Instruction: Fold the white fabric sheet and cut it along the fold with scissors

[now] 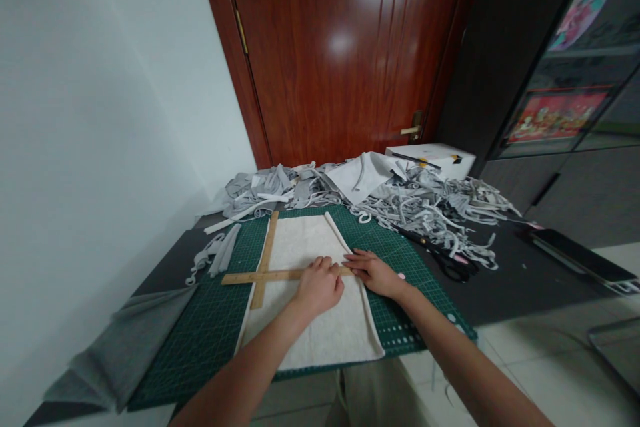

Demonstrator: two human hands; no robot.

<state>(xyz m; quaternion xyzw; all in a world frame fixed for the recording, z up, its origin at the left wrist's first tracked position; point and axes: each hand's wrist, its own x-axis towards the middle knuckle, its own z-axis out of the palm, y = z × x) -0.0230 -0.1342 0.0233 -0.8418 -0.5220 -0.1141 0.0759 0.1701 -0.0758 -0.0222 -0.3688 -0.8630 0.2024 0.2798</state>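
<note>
White fabric [315,330] lies beneath 2 crossed rulers [283,275]; my left grip [321,285] is curled over 1, grasp undeterminable; my right grip [374,273] rests flat, released.

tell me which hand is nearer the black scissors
Right. The right hand lies at the right edge of the cloth, with the black scissors farther right; the left hand is farther away, on the crosswise ruler.
</note>
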